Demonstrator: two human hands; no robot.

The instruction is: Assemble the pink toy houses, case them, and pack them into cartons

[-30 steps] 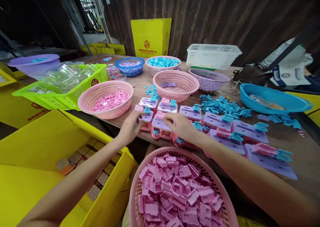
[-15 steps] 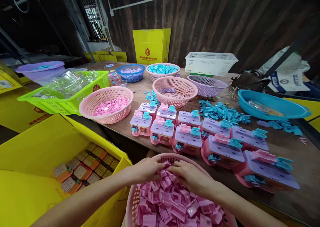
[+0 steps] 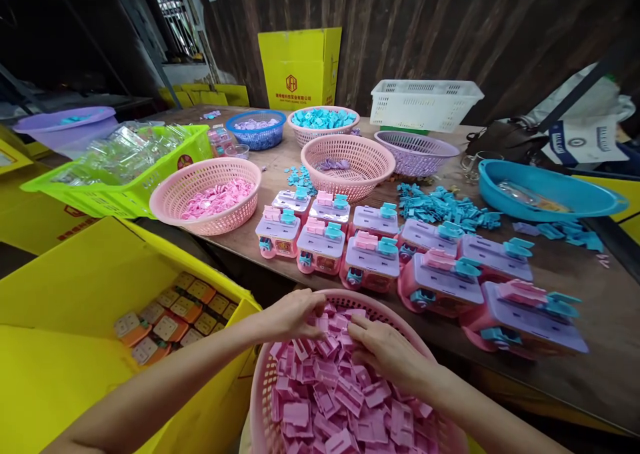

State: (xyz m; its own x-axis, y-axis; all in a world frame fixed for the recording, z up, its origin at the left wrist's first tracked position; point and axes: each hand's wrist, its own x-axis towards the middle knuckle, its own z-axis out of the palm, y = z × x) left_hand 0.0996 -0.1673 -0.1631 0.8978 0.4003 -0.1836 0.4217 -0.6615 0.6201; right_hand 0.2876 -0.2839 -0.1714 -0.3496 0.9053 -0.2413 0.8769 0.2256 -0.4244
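Note:
A pink mesh basket (image 3: 261,401) full of loose pink plastic parts (image 3: 345,401) stands right in front of me. Over the far part of the heap, my left hand (image 3: 293,315) has its thumb and fingers apart, close to several parts. Facing it from the right, my right hand (image 3: 385,351) rests its fingers on the parts; its fingertips are partly hidden among them. No single part is plainly gripped by either hand. Beyond the basket stand rows of pink toy bodies with purple tops (image 3: 373,257), most carrying pink and blue clips.
A yellow carton (image 3: 65,267) with orange toys is at left. On the table (image 3: 240,254) are a pink basket of pink pieces (image 3: 205,167), a green crate of clear parts (image 3: 120,201), loose blue pieces (image 3: 440,207) and a blue basin (image 3: 550,201).
My hands have drawn apart from each other over the pink parts, the fingers spreading. The whole view has shifted slightly; the table things look unmoved.

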